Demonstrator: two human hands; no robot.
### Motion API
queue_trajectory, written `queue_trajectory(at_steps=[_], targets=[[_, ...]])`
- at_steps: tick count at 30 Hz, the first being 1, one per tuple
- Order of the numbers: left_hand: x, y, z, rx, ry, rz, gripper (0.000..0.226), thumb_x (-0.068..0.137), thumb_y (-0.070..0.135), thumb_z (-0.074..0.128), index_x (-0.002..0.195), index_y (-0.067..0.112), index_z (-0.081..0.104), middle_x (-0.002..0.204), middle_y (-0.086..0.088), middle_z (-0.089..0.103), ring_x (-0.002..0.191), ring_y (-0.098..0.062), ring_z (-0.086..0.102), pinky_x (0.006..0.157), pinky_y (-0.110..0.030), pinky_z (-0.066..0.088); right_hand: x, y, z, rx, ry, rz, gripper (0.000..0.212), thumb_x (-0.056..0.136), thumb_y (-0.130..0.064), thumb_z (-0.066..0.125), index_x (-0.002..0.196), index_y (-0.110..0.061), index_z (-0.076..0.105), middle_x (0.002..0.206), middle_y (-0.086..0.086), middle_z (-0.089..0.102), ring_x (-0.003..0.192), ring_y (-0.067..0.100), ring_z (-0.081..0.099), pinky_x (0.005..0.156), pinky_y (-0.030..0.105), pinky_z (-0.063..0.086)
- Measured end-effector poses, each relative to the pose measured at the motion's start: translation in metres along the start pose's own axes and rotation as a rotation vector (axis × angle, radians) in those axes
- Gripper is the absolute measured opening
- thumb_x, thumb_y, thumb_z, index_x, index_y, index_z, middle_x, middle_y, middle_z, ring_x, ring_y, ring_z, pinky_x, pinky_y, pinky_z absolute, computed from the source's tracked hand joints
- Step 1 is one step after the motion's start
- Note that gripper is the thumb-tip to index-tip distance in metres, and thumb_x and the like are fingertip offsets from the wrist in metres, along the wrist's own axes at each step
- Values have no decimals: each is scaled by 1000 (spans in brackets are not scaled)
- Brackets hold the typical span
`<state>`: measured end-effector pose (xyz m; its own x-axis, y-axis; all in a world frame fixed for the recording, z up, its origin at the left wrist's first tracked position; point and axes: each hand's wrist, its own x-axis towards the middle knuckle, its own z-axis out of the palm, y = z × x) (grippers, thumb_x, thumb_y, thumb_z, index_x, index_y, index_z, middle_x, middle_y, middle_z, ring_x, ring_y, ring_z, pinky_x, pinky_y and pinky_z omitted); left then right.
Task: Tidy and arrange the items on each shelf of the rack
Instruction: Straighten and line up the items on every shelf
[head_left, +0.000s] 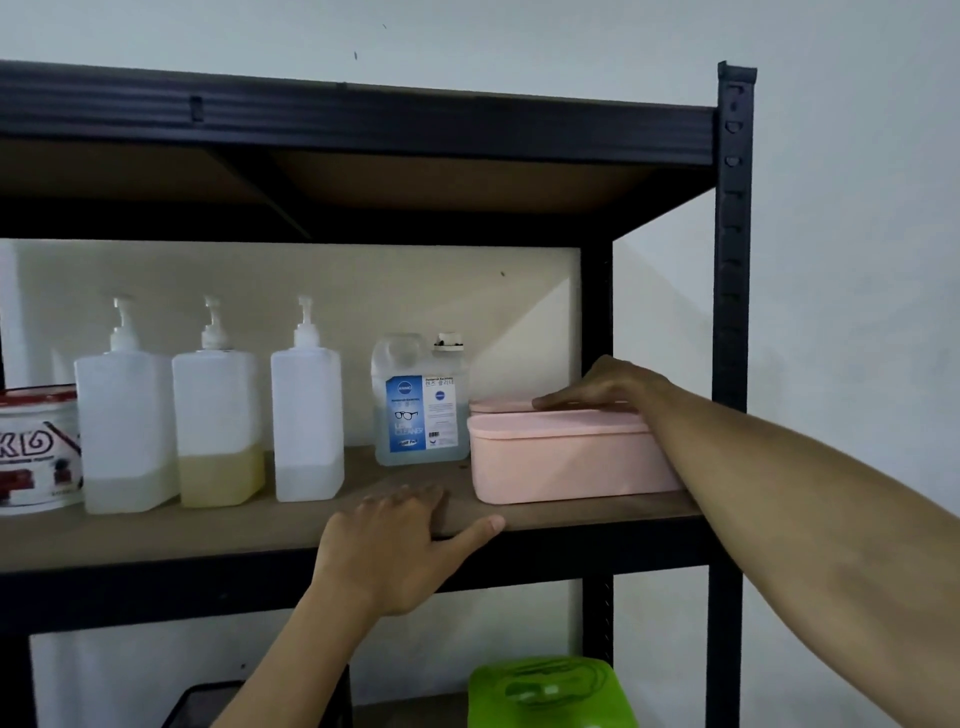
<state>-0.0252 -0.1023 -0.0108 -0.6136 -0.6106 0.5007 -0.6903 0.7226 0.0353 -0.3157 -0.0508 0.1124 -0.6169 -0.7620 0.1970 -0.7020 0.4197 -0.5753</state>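
On the brown shelf board (218, 535) of the black rack stand three white pump bottles (218, 421) in a row, a lens cleaner jug (421, 415) with a blue label, and a pink lidded box (566, 457) at the right end. A second pink box (501, 405) shows just behind it. My right hand (608, 387) lies flat on top of the pink boxes, fingers straight. My left hand (400, 545) rests on the shelf's front edge, fingers spread on the board and thumb along the edge.
A red and white tub (36, 447) sits at the far left of the shelf. Below, a green container (545, 691) and a black mesh basket (208, 706) occupy the lower shelf. The rack's black upright (732, 249) stands at the right, and a shelf hangs overhead.
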Motion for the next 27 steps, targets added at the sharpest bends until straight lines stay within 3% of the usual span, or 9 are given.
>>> queue_trajectory(at_steps=[2,6,9,10,14,16,20,23,27], targets=[[-1,1,-1,-1,-3,-1,103,64,100,3,128,38,55,131,13,61,118,-15,59,93,-37,49,4,7,3,22,-17,10,99,58,-59,94,136,-9,58,142,13,56,131,35,52,107,45,42],[-1,2,-1,-2,12,-1,102,64,100,3,127,38,55,129,13,61,118,-16,59,93,-36,49,6,1,4,-134,-11,66,120,49,-85,82,139,-12,52,127,2,56,109,26,56,89,39,48],[1,1,1,-1,21,-3,104,63,101,2,124,38,56,126,13,63,116,-15,60,93,-37,50,9,-9,-1,-195,-10,15,138,32,-98,74,141,-15,54,134,-1,58,122,28,56,104,47,46],[1,0,2,-2,23,-2,103,64,102,2,124,38,57,125,14,63,115,-15,61,93,-37,50,8,-14,-5,-222,-22,-43,137,32,-98,73,141,-17,57,138,-1,60,128,28,55,109,49,43],[0,-1,1,-5,18,1,103,64,102,2,124,38,57,126,13,63,114,-16,61,92,-37,50,-30,-40,-28,-342,-221,-272,92,60,-86,69,138,-38,63,155,-10,49,148,19,39,125,42,24],[0,0,0,3,21,-1,105,64,102,1,125,38,57,126,12,64,114,-16,62,92,-37,50,-46,-42,-27,-432,-266,-265,98,57,-97,57,139,-43,60,158,-12,45,150,19,35,126,47,21],[-2,3,-3,19,9,-3,102,67,98,5,129,36,57,130,10,63,117,-17,60,93,-36,50,-69,-19,6,-461,-134,-193,130,48,-112,23,156,-41,39,168,-9,27,156,28,22,123,66,6],[-4,5,-4,20,-6,-15,101,68,98,6,130,36,57,134,9,62,121,-18,59,95,-37,49,-84,-3,24,-443,34,-132,124,53,-108,16,157,-43,36,168,-8,26,157,31,16,109,82,-11],[-4,4,-4,14,-11,-19,100,68,98,7,128,35,58,133,11,62,121,-17,59,94,-36,48,-78,2,33,-441,107,-169,118,58,-108,11,153,-45,42,166,-7,34,157,29,17,108,84,-7]])
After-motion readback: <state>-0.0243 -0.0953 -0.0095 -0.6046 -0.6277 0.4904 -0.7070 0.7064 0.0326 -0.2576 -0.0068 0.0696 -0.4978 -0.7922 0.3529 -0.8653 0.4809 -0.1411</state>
